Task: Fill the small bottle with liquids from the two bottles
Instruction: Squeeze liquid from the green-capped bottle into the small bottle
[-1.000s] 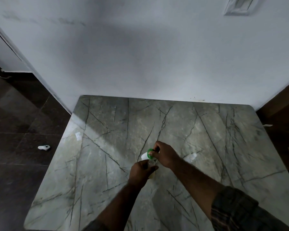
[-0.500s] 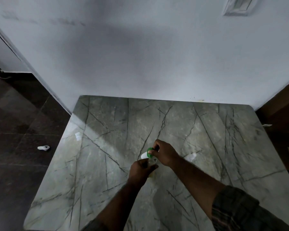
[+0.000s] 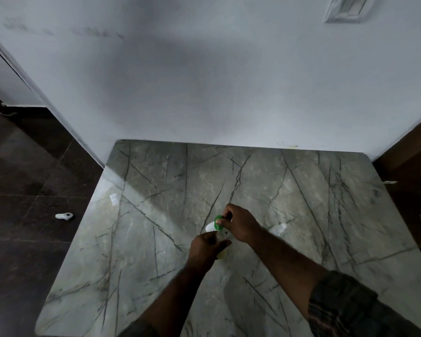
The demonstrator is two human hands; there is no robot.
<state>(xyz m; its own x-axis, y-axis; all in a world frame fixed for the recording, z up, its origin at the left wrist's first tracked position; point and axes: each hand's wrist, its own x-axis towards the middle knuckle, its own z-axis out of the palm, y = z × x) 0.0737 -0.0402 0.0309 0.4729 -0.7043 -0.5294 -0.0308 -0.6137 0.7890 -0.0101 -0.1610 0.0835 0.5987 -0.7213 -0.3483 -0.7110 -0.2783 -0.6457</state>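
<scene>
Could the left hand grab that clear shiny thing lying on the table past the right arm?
Probably not right now: the left hand is busy holding the small bottle, and the right hand lies between it and the clear thing.

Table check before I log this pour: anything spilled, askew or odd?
No spill shows on the marble table. The left hand steadies the small bottle while the right hand tips a green-capped white bottle over it. One oddity: a small white object lies on the dark floor.
</scene>
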